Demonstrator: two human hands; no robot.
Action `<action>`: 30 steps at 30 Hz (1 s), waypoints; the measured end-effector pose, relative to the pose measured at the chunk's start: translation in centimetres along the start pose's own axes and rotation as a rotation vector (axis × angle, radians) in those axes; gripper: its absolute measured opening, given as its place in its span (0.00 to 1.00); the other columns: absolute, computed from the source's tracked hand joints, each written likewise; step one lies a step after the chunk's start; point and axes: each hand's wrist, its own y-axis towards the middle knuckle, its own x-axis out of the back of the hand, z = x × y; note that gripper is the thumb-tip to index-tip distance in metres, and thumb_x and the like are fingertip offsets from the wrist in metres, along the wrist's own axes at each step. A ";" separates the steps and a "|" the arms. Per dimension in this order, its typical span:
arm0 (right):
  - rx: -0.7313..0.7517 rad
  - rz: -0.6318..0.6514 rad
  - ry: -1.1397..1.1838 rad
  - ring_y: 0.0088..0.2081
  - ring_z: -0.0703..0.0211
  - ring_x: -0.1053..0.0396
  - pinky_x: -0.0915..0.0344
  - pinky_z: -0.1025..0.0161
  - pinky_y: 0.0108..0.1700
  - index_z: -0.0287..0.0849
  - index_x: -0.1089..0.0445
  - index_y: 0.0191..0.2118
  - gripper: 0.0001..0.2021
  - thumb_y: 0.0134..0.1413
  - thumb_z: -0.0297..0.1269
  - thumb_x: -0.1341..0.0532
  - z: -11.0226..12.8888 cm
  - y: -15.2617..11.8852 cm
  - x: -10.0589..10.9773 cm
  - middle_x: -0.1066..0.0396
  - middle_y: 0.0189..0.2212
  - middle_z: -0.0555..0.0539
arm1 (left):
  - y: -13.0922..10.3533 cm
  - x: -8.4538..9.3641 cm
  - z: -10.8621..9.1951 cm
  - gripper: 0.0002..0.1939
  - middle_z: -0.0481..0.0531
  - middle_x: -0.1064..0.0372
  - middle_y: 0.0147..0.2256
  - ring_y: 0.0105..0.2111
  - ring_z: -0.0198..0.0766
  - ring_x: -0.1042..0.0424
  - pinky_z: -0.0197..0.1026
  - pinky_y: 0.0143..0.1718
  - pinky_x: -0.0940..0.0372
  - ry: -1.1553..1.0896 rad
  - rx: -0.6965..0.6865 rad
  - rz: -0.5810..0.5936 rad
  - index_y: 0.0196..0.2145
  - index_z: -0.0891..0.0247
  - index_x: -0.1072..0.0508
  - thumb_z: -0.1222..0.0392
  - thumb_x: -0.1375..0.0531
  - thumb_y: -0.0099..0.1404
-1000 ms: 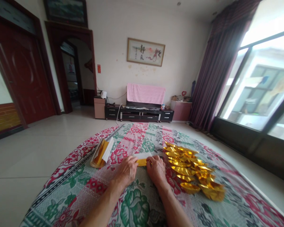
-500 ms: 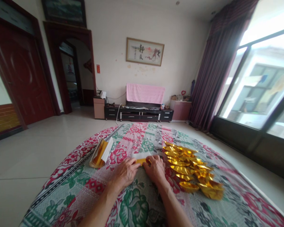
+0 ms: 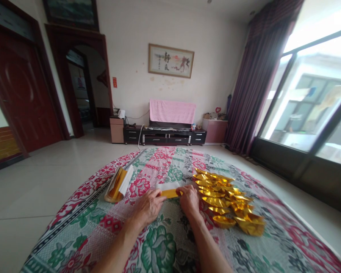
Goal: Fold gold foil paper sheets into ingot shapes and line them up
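Note:
A sheet of gold foil paper (image 3: 169, 193) with a white back lies on the patterned tablecloth (image 3: 159, 248), its near edge folded up as a gold strip. At the left end of that strip, my left hand (image 3: 150, 206) pinches the paper between thumb and fingers. My right hand (image 3: 190, 201) grips the other end with curled fingers. Just right of it stand several folded gold paper ingots (image 3: 218, 201) in overlapping rows. To the left rests a loosely rolled stack of gold and white paper sheets (image 3: 119, 184).
Beyond the round table's far edge stands a low black TV cabinet (image 3: 165, 137) with a pink cloth (image 3: 172, 110) over the screen. A purple curtain (image 3: 251, 83) and a window are at right, a dark red door (image 3: 25, 83) at left.
My right hand has slid right along the folded edge, so more of the gold strip shows between my hands. The view has shifted slightly.

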 end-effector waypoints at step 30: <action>0.340 0.075 0.051 0.37 0.62 0.35 0.44 0.68 0.42 0.45 0.26 0.31 0.14 0.54 0.28 0.49 3.1 -1.5 -1.2 0.31 0.33 0.48 | -0.3 0.4 2.7 0.14 0.46 0.28 0.43 0.42 0.37 0.34 0.41 0.48 0.40 -0.153 -0.020 -0.055 0.38 0.54 0.23 0.64 0.47 0.61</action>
